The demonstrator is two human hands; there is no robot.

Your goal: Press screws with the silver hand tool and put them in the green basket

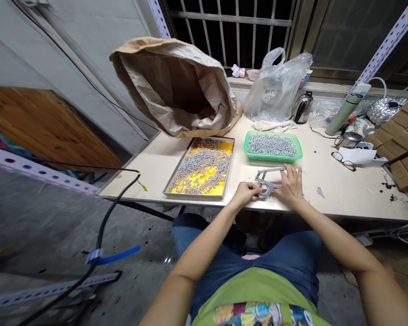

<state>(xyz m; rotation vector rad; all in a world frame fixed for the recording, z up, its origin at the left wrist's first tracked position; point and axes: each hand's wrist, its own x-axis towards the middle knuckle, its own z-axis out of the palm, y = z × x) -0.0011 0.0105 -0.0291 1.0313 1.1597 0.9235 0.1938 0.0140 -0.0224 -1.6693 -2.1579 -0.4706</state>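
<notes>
My right hand (291, 184) is closed around the handles of a grey spring-loaded hand tool (268, 186), held just above the front of the table. One long arm of the tool points up and away from the lower body, with a dark coil spring between them. My left hand (244, 194) pinches at the tool's left end, beside a small red part; whatever is between those fingertips is too small to make out. Behind the tool stands a green plastic basket (274, 158) full of small silvery metal pins. Left of my hands lies a shallow tray (194, 196) with similar pins scattered over its yellow bottom.
A big open paper sack (177, 90) leans behind the tray. Farther back are a clear plastic bag (272, 88), a steel kettle (303, 107) and a green bottle (343, 111). Glasses (343, 160) and stacked cardboard boxes (400, 140) sit at right. A black cable (112, 213) hangs at left.
</notes>
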